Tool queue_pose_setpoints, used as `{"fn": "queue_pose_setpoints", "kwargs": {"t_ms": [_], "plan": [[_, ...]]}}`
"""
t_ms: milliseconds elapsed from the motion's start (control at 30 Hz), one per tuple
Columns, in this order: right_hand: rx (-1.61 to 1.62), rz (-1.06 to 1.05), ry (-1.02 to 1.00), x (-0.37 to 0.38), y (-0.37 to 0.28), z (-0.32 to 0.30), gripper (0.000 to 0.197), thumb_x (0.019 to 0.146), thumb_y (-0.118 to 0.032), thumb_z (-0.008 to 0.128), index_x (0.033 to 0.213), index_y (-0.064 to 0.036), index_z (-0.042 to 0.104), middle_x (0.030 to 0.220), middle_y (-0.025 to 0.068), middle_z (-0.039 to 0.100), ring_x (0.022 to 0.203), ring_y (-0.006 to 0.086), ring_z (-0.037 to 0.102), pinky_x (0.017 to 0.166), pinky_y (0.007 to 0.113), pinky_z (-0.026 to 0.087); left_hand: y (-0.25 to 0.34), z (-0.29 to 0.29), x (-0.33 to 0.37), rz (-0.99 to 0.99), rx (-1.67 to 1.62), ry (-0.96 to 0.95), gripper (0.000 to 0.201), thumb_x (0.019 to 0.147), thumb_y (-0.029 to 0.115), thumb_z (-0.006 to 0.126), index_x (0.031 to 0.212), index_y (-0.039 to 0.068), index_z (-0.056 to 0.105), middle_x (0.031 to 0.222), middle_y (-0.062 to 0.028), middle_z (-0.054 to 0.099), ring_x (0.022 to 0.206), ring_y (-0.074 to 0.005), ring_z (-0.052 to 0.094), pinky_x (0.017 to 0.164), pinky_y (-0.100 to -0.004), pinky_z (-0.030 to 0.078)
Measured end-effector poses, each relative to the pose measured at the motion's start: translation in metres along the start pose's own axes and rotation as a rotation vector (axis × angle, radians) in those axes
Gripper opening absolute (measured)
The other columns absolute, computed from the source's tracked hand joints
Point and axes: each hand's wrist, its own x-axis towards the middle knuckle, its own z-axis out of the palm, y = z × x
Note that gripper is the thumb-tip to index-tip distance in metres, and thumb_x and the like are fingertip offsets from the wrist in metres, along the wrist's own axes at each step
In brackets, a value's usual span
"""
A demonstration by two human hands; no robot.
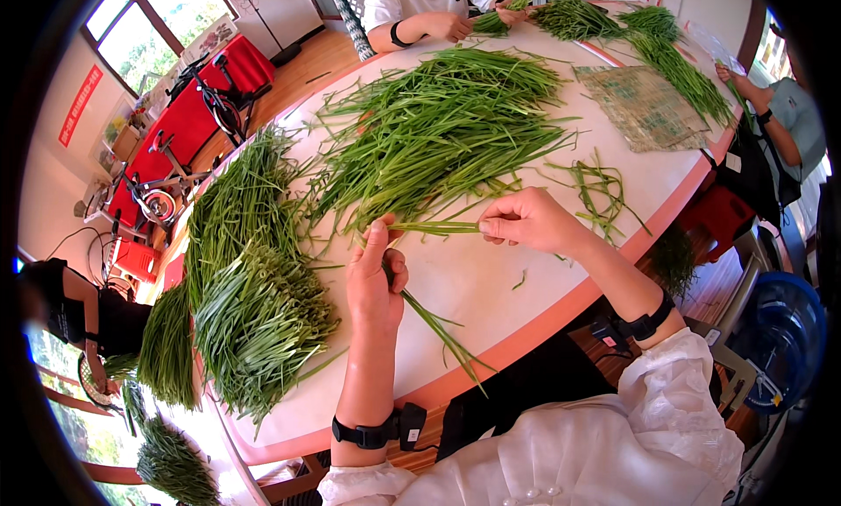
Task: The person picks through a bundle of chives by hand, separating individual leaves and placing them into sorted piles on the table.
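Note:
My left hand (375,283) is closed around a few green chives (438,328), whose long leaves hang down to the lower right past the table's edge. Between my two hands a few pale-green stalks (442,228) run almost level. Thumb and fingertips of my right hand (530,222) pinch the right end of these stalks. Just beyond my hands lies a large loose heap of chives (447,120). To the left, a thick pile of chives (258,318) lies with its cut ends toward the middle of the table.
The white table (526,304) has a pinkish border. Several stray chives (600,195) lie right of my hands, with a woven mat (644,107) beyond. Across the table a person (429,20) handles chives; others sit left and right. A blue tub (780,339) stands at right.

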Motion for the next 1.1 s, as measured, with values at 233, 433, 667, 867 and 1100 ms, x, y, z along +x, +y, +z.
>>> {"fn": "queue_pose_setpoints", "kwargs": {"t_ms": [233,433,667,867,1100], "plan": [[-0.043,-0.205,0.380,0.001,0.002,0.002,0.021,0.083,-0.020,0.059,0.087,-0.0001,0.063,0.074,0.0013,0.061,0.065,0.0058,0.052,0.059,0.021,0.042,-0.003,0.003,0.000,0.003,0.105,0.004,0.025,0.087,0.026,0.055,0.099,0.004,0.057,0.090,-0.0074,0.059,0.047,-0.0052,0.042,0.035,-0.0174,0.025],[0.094,-0.150,0.482,-0.008,0.017,-0.035,0.025,0.084,-0.023,0.059,0.089,0.0006,0.061,0.075,0.0040,0.061,0.068,0.0071,0.053,0.061,0.022,0.042,-0.002,-0.001,0.002,0.029,0.009,0.016,0.026,0.087,0.027,0.055,0.099,0.004,0.058,0.090,-0.0069,0.059,0.048,-0.0059,0.042,0.036,-0.0176,0.025],[-1.069,-0.120,0.782,-0.059,0.041,-0.078,0.027,0.072,-0.021,0.065,0.092,-0.0018,0.061,0.072,0.0085,0.058,0.077,0.0244,0.055,0.069,0.034,0.045,-0.005,-0.004,0.008,0.031,-0.006,-0.001,0.027,0.088,0.027,0.052,0.102,0.004,0.056,0.089,-0.0067,0.058,0.050,-0.0061,0.043,0.036,-0.0178,0.026],[-0.930,0.135,0.444,-0.071,0.036,-0.068,0.024,0.071,-0.018,0.064,0.092,-0.0057,0.061,0.099,0.0095,0.054,0.100,0.0272,0.045,0.083,0.040,0.038,-0.004,-0.003,0.010,0.042,-0.058,0.013,0.026,0.090,0.025,0.049,0.106,0.005,0.054,0.086,-0.0050,0.057,0.052,-0.0076,0.045,0.038,-0.0189,0.028],[-0.774,-0.372,0.314,-0.073,0.033,-0.009,0.020,0.074,-0.019,0.064,0.091,-0.0088,0.060,0.108,0.0079,0.050,0.114,0.0325,0.037,0.092,0.043,0.032,0.002,-0.003,0.015,0.020,-0.148,-0.025,0.025,0.092,0.024,0.043,0.107,0.007,0.054,0.080,-0.0023,0.054,0.064,-0.0098,0.048,0.053,-0.0226,0.040]]}}
